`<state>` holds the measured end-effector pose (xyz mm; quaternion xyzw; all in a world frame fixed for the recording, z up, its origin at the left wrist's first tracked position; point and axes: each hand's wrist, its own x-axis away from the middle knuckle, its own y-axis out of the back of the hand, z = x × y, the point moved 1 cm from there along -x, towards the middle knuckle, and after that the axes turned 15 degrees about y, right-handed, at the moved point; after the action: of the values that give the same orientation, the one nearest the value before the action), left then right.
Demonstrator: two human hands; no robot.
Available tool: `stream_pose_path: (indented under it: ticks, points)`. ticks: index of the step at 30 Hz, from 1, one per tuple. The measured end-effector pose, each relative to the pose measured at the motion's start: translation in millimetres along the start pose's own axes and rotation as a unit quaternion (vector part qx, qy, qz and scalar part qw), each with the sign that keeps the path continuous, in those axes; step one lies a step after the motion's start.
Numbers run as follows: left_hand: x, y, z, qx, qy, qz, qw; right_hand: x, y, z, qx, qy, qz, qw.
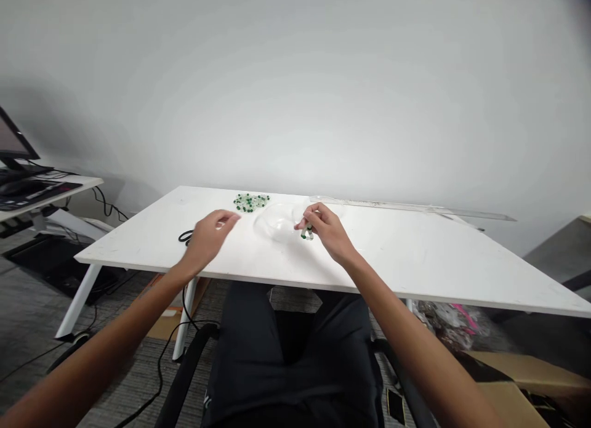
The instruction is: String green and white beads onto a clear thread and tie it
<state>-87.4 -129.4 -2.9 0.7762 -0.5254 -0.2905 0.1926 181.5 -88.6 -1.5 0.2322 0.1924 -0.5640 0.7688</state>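
My right hand pinches a short loop of green and pale beads, which hangs below the fingertips above the table. Off to the left, my left hand has its thumb and forefinger pressed together; whatever may be between them is too small to make out. Between the hands lies a clear, round, see-through dish-like thing whose outline is faint. A pile of green and pale beads sits behind it, toward the back edge. Beside my left hand a black loop, like a scissors handle, is partly hidden.
The white table stands against a grey wall. Long clear strips lie along its back edge. At left is another desk with a monitor. Under the table's right side are plastic bags and a cardboard box.
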Motion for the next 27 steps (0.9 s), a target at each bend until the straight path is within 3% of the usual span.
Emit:
stream_pose_path:
  ticks: [2, 6, 9, 11, 13, 15, 17, 19, 21, 23, 24, 27]
  points:
    - [0.1, 16.0, 33.7, -0.147, 0.002, -0.052, 0.988, 1.3, 2.7, -2.5, -0.016, -0.023, 0.032, 0.999]
    - [6.2, 31.4, 85.2, -0.385, 0.006, -0.116, 0.916, 4.7, 1.1, -8.8, -0.006, -0.042, 0.082, 0.996]
    - [12.0, 34.4, 103.2, -0.444, -0.002, -0.092, 0.891, 6.5, 0.4, -11.3, 0.053, -0.051, 0.108, 0.991]
    - [15.2, 34.9, 103.2, -0.447, -0.004, -0.096, 0.890, 6.4, 1.5, -10.6, 0.108, -0.053, 0.123, 0.985]
    - [19.6, 32.7, 91.5, -0.422, -0.006, -0.122, 0.898, 4.8, 2.1, -7.7, 0.159, -0.051, 0.146, 0.975]
    - [26.7, 24.5, 67.9, -0.354, -0.033, -0.127, 0.926, 2.2, -0.3, -3.0, 0.188, -0.048, 0.171, 0.966]
    - [35.3, 9.0, 36.3, -0.233, -0.082, -0.067, 0.967, -0.3, -6.5, 2.0, 0.192, -0.042, 0.186, 0.963]
    - [41.6, -11.4, 4.4, -0.083, -0.073, 0.024, 0.994, -1.8, -15.2, 5.9, 0.183, -0.033, 0.191, 0.964]
    - [43.0, -32.9, -21.5, 0.032, -0.026, 0.115, 0.993, -1.8, -23.4, 7.5, 0.176, -0.025, 0.189, 0.966]
    - [39.9, -50.9, -38.2, 0.098, 0.009, 0.169, 0.981, -0.7, -28.3, 6.8, 0.180, -0.023, 0.184, 0.966]
    - [37.5, -57.6, -43.0, 0.121, 0.018, 0.181, 0.976, 0.0, -29.1, 6.1, 0.184, -0.023, 0.181, 0.966]
    - [30.5, -68.0, -46.3, 0.136, 0.047, 0.149, 0.978, 1.7, -26.9, 5.3, 0.190, -0.022, 0.174, 0.966]
